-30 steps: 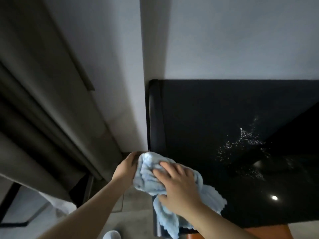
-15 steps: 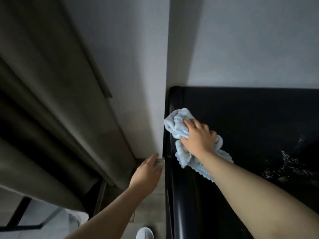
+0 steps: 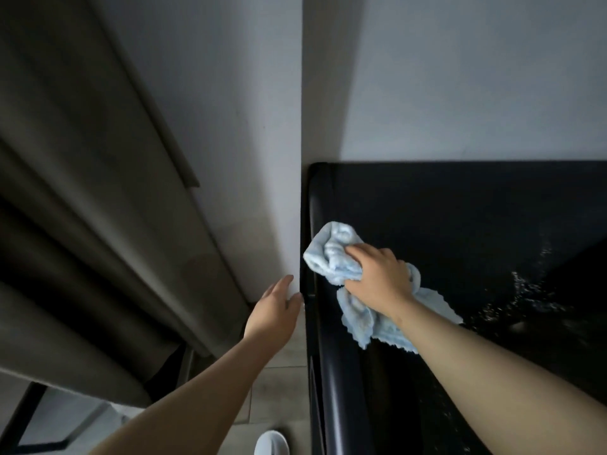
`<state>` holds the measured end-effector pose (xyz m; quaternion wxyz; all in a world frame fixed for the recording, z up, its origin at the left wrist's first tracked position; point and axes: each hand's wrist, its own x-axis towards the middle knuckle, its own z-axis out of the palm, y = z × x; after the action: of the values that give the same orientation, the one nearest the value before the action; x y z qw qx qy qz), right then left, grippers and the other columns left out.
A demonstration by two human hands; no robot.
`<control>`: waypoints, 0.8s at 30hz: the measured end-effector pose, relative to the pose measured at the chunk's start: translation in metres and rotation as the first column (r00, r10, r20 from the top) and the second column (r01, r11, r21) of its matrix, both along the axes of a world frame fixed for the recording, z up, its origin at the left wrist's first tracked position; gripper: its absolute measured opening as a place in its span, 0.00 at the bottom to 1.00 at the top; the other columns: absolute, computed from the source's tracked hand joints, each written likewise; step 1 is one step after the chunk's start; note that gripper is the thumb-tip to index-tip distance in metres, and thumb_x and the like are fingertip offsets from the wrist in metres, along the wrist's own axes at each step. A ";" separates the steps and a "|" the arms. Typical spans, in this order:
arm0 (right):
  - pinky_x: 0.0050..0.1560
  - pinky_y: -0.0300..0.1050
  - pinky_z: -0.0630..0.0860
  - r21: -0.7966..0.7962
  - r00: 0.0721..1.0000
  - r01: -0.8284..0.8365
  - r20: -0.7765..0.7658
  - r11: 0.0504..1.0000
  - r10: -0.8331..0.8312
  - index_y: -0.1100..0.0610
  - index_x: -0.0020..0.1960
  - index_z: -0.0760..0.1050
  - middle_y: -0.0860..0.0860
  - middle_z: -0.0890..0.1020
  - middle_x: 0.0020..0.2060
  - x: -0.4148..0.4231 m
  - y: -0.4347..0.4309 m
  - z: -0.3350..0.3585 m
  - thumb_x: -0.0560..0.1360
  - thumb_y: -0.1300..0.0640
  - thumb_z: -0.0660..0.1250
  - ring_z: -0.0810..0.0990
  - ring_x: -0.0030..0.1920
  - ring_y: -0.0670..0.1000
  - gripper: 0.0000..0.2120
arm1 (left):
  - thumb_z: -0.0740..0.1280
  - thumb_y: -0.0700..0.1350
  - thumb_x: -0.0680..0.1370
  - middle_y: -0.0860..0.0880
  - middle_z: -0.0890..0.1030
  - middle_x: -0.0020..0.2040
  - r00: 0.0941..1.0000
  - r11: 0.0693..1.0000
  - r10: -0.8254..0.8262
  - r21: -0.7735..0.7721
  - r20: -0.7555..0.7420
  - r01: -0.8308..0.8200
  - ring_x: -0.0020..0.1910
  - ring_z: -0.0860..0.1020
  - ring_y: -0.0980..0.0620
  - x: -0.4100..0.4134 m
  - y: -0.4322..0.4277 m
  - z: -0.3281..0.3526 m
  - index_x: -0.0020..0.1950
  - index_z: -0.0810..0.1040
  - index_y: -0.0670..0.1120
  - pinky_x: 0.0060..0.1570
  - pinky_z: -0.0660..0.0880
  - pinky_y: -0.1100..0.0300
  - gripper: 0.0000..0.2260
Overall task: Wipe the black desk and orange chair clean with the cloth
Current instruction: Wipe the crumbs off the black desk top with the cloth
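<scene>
A light blue cloth (image 3: 335, 257) is laid bunched on the black desk (image 3: 460, 208), near its rounded left edge.

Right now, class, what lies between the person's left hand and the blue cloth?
In the head view, only the black desk's rounded left edge separates the left hand from the blue cloth, which the right hand grips.

A home room: curtains (image 3: 82, 224), plain wall (image 3: 460, 77), glossy black desk (image 3: 460, 224).
</scene>
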<state>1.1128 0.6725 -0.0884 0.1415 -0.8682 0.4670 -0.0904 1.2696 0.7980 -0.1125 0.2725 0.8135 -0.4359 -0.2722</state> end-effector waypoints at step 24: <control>0.32 0.52 0.75 -0.271 0.992 0.063 0.123 0.960 -0.031 0.51 0.47 0.81 0.50 0.83 0.47 -0.176 0.189 0.025 0.49 0.53 0.79 0.80 0.37 0.60 0.26 | 0.60 0.45 0.80 0.52 0.69 0.70 0.980 0.980 0.151 -0.114 -0.132 -0.166 0.67 0.68 0.51 -0.157 0.118 0.013 0.71 0.67 0.48 0.64 0.62 0.63 0.19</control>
<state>0.9364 0.8615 -0.0636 0.0450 -0.8612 0.4613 -0.2087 1.1125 0.9157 -0.0996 0.3696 0.8088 -0.3681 -0.2714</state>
